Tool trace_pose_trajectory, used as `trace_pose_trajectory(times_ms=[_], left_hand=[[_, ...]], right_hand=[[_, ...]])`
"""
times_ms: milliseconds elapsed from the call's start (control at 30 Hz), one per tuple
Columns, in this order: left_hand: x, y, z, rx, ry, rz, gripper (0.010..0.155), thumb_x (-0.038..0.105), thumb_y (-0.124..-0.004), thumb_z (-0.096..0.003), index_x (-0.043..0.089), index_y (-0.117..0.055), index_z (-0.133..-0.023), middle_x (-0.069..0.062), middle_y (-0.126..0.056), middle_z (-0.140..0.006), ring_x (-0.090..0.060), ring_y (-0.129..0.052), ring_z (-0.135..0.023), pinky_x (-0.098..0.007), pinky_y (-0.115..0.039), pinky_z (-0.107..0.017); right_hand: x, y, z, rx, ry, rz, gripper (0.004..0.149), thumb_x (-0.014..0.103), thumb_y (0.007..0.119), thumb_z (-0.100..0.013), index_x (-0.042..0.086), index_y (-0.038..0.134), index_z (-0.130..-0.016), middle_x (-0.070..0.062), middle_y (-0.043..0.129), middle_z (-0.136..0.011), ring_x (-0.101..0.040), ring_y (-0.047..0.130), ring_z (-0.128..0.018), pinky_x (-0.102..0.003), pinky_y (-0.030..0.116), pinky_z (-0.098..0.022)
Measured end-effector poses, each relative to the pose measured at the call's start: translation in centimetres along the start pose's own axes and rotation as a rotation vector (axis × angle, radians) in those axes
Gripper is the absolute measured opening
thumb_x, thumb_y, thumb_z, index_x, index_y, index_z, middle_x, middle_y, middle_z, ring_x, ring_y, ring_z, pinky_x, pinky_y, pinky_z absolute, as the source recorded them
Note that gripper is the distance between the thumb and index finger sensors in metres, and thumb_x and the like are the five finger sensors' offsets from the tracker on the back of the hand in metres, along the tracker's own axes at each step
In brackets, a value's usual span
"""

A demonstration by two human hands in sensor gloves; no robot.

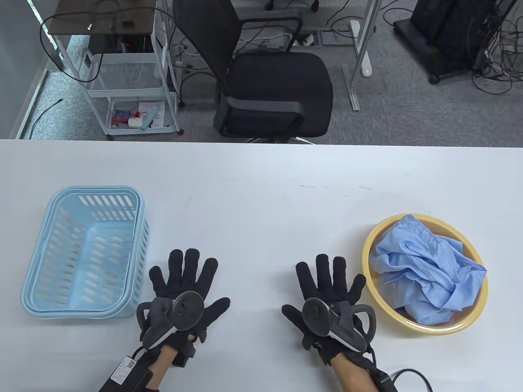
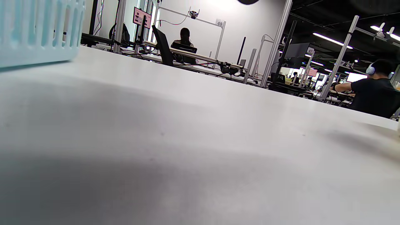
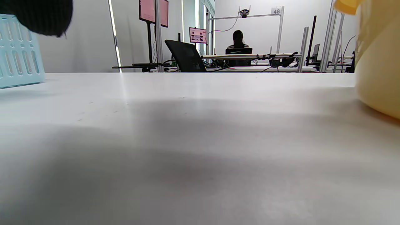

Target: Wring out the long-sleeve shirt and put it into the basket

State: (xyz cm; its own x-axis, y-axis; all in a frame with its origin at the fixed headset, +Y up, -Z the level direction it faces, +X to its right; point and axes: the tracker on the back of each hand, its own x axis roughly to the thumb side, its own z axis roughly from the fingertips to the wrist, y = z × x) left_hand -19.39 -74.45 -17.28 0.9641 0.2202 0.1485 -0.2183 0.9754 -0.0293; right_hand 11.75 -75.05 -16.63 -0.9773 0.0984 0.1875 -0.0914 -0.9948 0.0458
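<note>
Both grips, left [image 1: 186,288] and right [image 1: 329,292], are lying flat with fingers spread at the bench's [image 1: 261,171] near edge. Shirt [image 1: 425,271] is sitting crumpled in the bowl [image 1: 369,249] just beside the right grip; basket [image 1: 86,253] is standing at the left.

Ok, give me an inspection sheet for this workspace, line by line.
Surface: white table, a few faint marks near the middle.
Job's things: blue shirt crumpled in the yellow basin on the right; light blue basket on the left holds nothing.
Clutter: nothing seen on the table.
Hands: left hand and right hand lie flat, fingers spread, holding nothing.
Cables: leads run from both wrists; loose cables on the floor behind.
Surroundings: black office chair, white cart, people at other desks.
</note>
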Motion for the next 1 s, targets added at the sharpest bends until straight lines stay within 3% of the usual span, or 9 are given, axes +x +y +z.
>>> trace_pose_trajectory(times_ms=[267,533,767,1000], left_hand=[[0.1,0.1,0.1,-0.003,-0.002,-0.012,0.094,0.087,-0.058,-0.0341,0.043,-0.037,-0.114,0.001,-0.013,-0.121,-0.037,-0.011,-0.116,-0.075,-0.02,-0.074],[-0.2,0.2,0.4,0.001,0.006,0.0,0.093,0.085,-0.061,-0.0358,0.041,-0.037,-0.114,0.0,-0.014,-0.12,-0.038,-0.012,-0.115,-0.075,-0.022,-0.074],[-0.4,0.3,0.6,0.007,0.009,0.0,0.093,0.084,-0.061,-0.0361,0.041,-0.037,-0.115,-0.001,-0.014,-0.12,-0.038,-0.013,-0.115,-0.075,-0.023,-0.074],[-0.7,0.3,0.6,0.0,0.023,0.002,0.093,0.083,-0.062,-0.0369,0.04,-0.036,-0.115,-0.001,-0.014,-0.12,-0.039,-0.013,-0.115,-0.075,-0.023,-0.074]], right_hand=[[0.5,-0.5,-0.2,0.017,0.002,-0.028,0.1,0.078,0.067,-0.047,0.03,0.011,-0.113,-0.011,-0.007,-0.115,-0.049,-0.002,-0.105,-0.085,0.011,-0.063],[-0.4,-4.5,0.8,-0.103,0.008,-0.057,0.1,0.077,0.07,-0.047,0.029,0.013,-0.114,-0.013,-0.004,-0.116,-0.05,0.003,-0.107,-0.086,0.017,-0.064],[-3.5,-9.4,1.4,-0.197,0.08,-0.07,0.1,0.075,0.075,-0.048,0.028,0.017,-0.115,-0.015,0.002,-0.118,-0.051,0.011,-0.108,-0.087,0.029,-0.065],[-9.1,-12.6,1.8,-0.166,0.259,-0.065,0.105,0.071,0.083,-0.046,0.028,0.016,-0.115,-0.015,0.004,-0.119,-0.052,0.016,-0.109,-0.088,0.038,-0.064]])
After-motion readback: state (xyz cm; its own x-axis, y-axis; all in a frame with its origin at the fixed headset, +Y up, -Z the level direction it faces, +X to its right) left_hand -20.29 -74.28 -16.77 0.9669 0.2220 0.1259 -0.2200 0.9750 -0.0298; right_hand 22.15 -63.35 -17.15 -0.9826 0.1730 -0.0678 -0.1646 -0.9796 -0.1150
